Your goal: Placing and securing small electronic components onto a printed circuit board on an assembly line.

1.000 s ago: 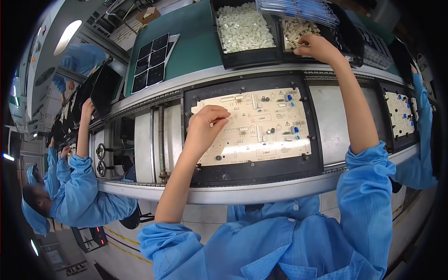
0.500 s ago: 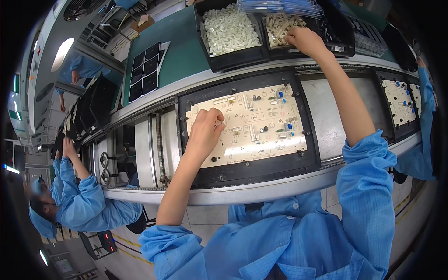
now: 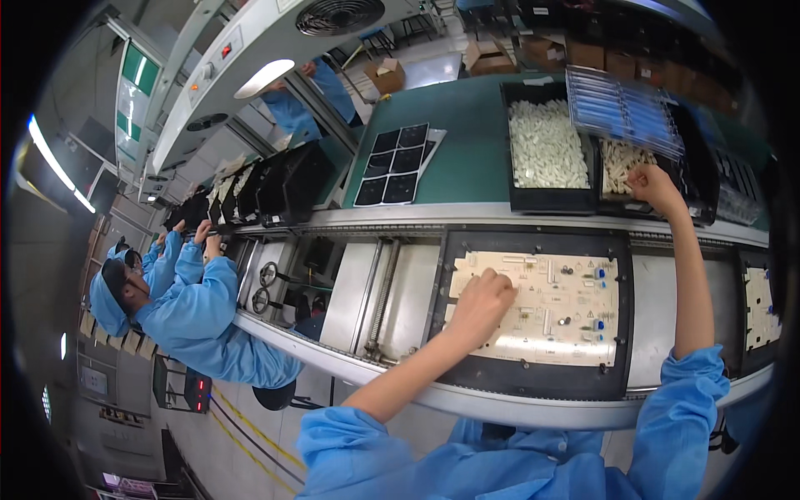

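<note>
The tan board (image 3: 510, 340), set in the black frame (image 3: 575, 384), is partly filled; what is left cannot be told. It is laid longways, left to right along the frame, blue parts (image 3: 600, 273) toward the frame's right. The left hand (image 3: 483, 307) is held over the frame's left half, the right hand (image 3: 658, 188) at tan pieces (image 3: 618, 163) behind its far right corner; whether fingers (image 3: 503, 286) are pinched cannot be told.

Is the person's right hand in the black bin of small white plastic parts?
No, the right hand is at the small beige parts, to the right of the white ones.
</note>
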The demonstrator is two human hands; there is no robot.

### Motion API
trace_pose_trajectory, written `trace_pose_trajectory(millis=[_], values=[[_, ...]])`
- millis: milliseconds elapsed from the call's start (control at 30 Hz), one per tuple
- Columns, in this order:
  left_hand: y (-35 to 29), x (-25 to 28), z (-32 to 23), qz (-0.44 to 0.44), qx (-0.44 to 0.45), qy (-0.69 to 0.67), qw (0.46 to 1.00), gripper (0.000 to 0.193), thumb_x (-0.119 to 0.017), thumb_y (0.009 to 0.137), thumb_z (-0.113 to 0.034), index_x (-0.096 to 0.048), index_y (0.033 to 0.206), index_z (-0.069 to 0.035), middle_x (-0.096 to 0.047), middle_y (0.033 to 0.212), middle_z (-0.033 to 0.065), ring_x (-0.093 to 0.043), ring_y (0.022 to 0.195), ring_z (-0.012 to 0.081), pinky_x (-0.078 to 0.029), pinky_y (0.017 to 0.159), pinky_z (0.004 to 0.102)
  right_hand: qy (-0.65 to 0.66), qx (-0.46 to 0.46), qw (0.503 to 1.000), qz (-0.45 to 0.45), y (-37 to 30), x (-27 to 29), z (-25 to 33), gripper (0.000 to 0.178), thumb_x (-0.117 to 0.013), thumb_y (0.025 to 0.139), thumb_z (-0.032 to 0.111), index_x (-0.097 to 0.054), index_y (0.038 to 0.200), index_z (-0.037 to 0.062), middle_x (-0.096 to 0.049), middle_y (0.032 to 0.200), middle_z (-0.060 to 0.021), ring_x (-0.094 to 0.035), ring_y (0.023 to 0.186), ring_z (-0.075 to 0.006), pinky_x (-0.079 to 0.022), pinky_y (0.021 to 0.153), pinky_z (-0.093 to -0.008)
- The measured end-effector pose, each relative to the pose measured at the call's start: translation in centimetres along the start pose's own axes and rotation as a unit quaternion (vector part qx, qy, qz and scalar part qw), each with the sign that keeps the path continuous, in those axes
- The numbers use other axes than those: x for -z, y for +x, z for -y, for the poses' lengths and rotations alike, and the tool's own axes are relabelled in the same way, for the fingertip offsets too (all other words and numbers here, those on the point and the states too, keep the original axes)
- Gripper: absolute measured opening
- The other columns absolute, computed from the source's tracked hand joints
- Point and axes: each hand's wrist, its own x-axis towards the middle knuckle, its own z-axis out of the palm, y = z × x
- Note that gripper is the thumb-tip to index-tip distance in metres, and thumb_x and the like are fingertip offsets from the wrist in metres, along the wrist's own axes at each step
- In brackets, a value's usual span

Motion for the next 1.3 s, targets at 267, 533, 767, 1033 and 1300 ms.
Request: trace_pose_trajectory(millis=[267,533,767,1033,1300], values=[[-1.3,0.3,-0.3,0.028,0.019,0.015,0.999,0.043,-0.058,0.063,0.002,-0.066,0.106,-0.002,-0.055,0.106,0.0097,-0.050,0.102,0.0248,-0.037,0.084,0.0360,-0.013,0.047,0.999,0.014,0.4,0.3,-1.4,0.018,-0.069,0.062,0.000,-0.064,0.079,-0.0050,-0.063,0.071,-0.0120,-0.060,0.067,-0.0188,-0.048,0.064,-0.0308],[0.2,1.6,2.7,0.063,0.103,-0.141,0.983,0.037,-0.051,0.071,0.003,-0.068,0.103,-0.005,-0.055,0.108,0.0132,-0.049,0.104,0.0292,-0.040,0.091,0.0373,0.004,0.108,0.990,-0.087,-4.0,0.9,1.4,0.027,-0.060,0.070,-0.001,-0.060,0.097,0.0005,-0.052,0.075,-0.0096,-0.052,0.069,-0.0196,-0.043,0.066,-0.0299],[-6.5,19.6,24.4,-0.294,0.306,0.178,0.888,0.046,-0.052,0.073,-0.013,-0.058,0.119,-0.009,-0.064,0.103,0.0220,-0.063,0.098,0.0338,-0.049,0.087,0.0414,0.124,0.126,0.983,-0.049,-13.7,3.4,1.5,0.025,-0.056,0.072,-0.004,-0.063,0.095,0.0032,-0.049,0.079,-0.0005,-0.042,0.068,-0.0097,-0.036,0.061,-0.0238],[-2.6,29.2,25.9,-0.091,0.638,0.190,0.741,0.065,-0.051,0.074,-0.017,-0.039,0.138,-0.012,-0.055,0.127,0.0168,-0.052,0.118,0.0306,-0.043,0.096,0.0418,0.197,0.046,0.979,-0.029,-18.1,0.6,0.4,0.031,-0.058,0.069,-0.004,-0.065,0.099,0.0034,-0.051,0.082,0.0023,-0.045,0.072,-0.0072,-0.037,0.064,-0.0206],[10.6,11.0,12.4,0.003,0.196,-0.052,0.979,0.028,-0.059,0.075,-0.014,-0.068,0.101,-0.005,-0.067,0.084,0.0179,-0.066,0.077,0.0293,-0.051,0.073,0.0357,0.223,0.028,0.974,0.016,-17.1,-1.4,3.1,0.027,-0.061,0.070,-0.005,-0.066,0.096,0.0030,-0.052,0.079,-0.0022,-0.049,0.070,-0.0104,-0.042,0.066,-0.0230]])
